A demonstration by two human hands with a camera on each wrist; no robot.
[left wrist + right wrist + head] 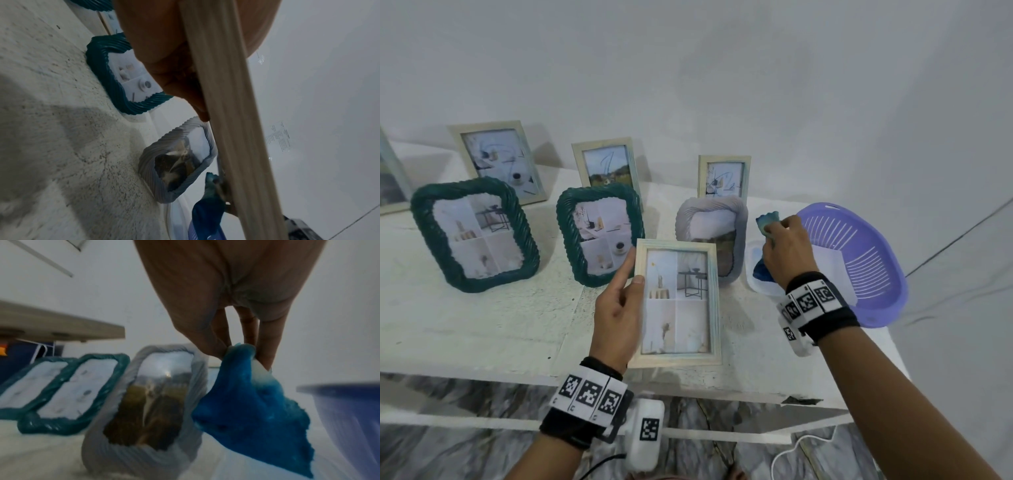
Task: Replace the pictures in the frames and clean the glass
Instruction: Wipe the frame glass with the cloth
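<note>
Frame (678,303) first, pale wood, gripped at its left edge in my left hand (619,305) above the surface (482,318): light, stiff, glass fragile. Beyond, my right hand (787,253) pinches the soft blue cloth (252,402) by its corner.

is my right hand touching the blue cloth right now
Touching. The right wrist view shows the right hand with its fingertips pinching the blue cloth.
</note>
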